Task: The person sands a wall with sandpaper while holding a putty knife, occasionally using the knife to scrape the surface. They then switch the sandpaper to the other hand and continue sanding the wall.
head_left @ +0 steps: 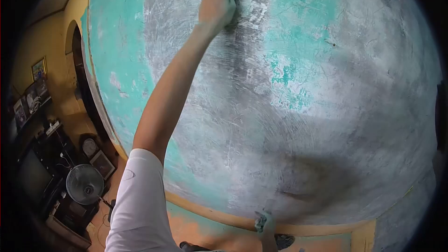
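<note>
My left hand [218, 3] reaches high onto the wall [298, 28], its dusty fingers stretched out flat against the surface. Whether anything thin lies under the palm is hidden. The wall has turquoise paint with wide grey-white areas where the paint is worn or scraped off. Low in the view, close to the foot of the wall, my right hand [267, 224] is closed around a small tool with a flat pale blade [269, 205], like a scraper. Grey dust covers its fingers, and the tool's handle is mostly hidden.
A yellowish border [210, 215] runs along the wall's base above the dusty floor [196, 224]. At left stand a round fan [85, 184], a television [35, 175], framed pictures [101, 164] and a shelf of photos [30, 102]. An arched doorway [79, 65] opens beyond the wall's left edge.
</note>
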Demonstrator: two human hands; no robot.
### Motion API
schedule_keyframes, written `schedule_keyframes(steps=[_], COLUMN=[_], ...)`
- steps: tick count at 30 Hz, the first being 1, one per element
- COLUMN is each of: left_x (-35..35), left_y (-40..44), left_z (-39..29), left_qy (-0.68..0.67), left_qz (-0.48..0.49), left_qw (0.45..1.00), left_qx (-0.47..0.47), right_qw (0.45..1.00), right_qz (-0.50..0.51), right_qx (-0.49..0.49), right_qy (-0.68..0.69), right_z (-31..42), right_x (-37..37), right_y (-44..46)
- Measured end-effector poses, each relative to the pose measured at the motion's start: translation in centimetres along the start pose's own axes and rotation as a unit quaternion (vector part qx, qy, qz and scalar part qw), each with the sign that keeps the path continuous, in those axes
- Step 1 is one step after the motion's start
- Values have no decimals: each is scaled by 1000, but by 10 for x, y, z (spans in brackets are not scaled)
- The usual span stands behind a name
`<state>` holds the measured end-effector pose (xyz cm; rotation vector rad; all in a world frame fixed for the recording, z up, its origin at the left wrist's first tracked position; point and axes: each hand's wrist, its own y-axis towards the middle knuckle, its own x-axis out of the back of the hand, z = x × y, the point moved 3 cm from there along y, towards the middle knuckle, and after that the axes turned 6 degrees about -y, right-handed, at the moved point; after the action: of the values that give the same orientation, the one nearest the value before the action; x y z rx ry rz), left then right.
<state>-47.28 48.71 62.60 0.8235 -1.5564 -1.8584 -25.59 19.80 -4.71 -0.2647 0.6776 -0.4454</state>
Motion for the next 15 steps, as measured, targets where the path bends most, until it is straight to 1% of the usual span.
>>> schedule_keyframes(steps=[2, 3, 6, 8, 10, 13, 14, 15], left_x=[-1, 3, 18, 18, 19, 34, 34, 28], left_y=[-31, -51, -92, -71, -33, 12, 9, -1], left_z=[-19, -28, -34, -21, -16, -30, -34, -32], left_qy=[-20, -30, -2, -41, -42, -113, -122, -91], left_qz=[23, 34, 66, 94, 51, 116, 109, 79], left_qw=[999, 998, 995, 995, 998, 981, 980, 990], left_qx=[-32, -47, -80, -5, 2, 108, 110, 70], right_qw=[999, 999, 998, 998, 997, 995, 994, 994], right_qz=[-31, -24, -8, -5, 6, -5, -11, -21], right_qx=[10, 23, 55, 70, 77, 99, 108, 109], right_qy=[39, 31, 12, 3, -5, -7, -6, -4], right_z=[13, 21, 37, 45, 54, 53, 51, 52], right_x=[-4, -8, -18, -23, -31, -32, -32, -35], right_y=[9, 10, 5, 5, 1, 5, 7, 6])
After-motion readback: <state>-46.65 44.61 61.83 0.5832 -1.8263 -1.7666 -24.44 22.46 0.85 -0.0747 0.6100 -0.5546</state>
